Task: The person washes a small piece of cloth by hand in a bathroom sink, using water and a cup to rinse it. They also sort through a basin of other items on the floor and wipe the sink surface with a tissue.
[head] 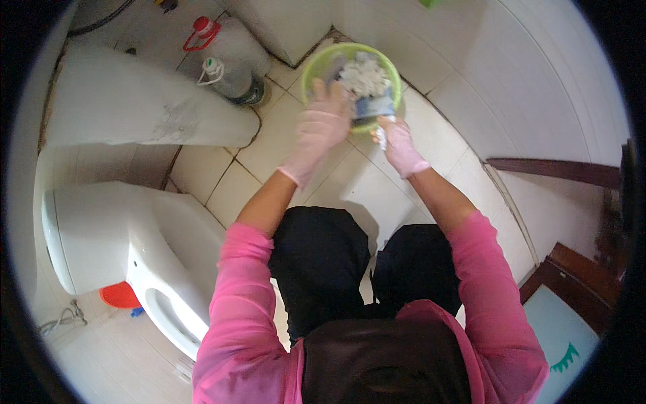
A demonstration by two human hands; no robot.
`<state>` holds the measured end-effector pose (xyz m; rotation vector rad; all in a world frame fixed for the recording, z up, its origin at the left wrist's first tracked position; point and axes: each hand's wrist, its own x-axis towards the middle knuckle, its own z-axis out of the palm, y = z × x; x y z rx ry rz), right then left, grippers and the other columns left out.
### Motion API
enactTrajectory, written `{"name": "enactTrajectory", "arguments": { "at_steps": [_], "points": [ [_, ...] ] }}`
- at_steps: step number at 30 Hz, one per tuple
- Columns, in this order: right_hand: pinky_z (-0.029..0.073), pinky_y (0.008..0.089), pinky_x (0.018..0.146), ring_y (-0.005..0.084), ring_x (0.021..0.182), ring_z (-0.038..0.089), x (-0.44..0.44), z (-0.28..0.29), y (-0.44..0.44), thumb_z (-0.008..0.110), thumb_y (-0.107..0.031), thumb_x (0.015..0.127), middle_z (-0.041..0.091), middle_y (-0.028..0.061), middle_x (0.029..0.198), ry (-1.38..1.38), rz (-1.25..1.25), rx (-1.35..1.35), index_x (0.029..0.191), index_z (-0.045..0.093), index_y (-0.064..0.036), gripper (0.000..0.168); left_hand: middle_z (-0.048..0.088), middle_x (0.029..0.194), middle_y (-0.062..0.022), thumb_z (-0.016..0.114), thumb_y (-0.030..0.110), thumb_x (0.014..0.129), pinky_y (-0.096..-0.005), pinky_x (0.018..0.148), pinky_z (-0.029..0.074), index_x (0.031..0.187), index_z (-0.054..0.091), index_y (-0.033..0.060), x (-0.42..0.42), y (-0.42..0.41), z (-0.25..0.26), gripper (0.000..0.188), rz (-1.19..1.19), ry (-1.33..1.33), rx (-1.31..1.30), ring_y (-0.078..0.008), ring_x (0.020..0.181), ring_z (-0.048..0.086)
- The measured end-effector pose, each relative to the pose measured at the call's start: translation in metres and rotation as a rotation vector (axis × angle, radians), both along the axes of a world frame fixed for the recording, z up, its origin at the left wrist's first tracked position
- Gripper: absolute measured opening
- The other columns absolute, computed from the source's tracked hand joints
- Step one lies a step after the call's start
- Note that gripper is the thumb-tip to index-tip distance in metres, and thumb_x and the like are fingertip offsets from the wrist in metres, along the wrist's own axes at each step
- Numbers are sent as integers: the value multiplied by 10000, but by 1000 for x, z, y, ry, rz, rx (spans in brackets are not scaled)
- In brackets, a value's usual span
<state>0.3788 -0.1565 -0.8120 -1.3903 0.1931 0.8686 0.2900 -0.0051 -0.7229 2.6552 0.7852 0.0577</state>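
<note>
A light green plastic bin (396,76) stands on the floor before me, holding crumpled white tissue (367,78) and a blue-and-white wrapper (374,107). My left hand (325,118), in a thin pale pink glove, reaches over the bin's left side with its fingers apart. It is motion-blurred, and I cannot tell whether its fingertips touch the waste. At the near right rim, my gloved right hand (400,146) is closed on a crumpled white piece (382,137); whether this is tissue or thin plastic is unclear.
On the left are a white toilet (166,237) and a white pedestal (146,101). Two plastic jugs, one with a red cap (203,28) and one with a green-and-white cap (212,68), stand beyond. A red basin (120,295) sits behind the toilet. Dark wooden trim (555,166) lines the right.
</note>
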Motion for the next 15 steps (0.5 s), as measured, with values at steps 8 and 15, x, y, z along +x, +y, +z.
{"name": "enactTrajectory", "arguments": {
  "at_steps": [8,15],
  "points": [
    [473,244,470,137,560,587,2,27,3,546,-286,958,665,121,871,-95,288,-36,1176,482,-20,350,602,1149,-170,552,144,856,-466,827,491,1130,585,64,-16,16,7,288,-364,-296,228,-376,949,605],
    [542,308,568,209,674,646,35,52,-77,291,-558,982,672,215,959,222,140,422,1307,384,4,655,575,1261,-151,539,375,916,-396,906,461,1233,567,46,19,-22,31,458,-101,-442,-720,-293,1110,572]
  ]
}}
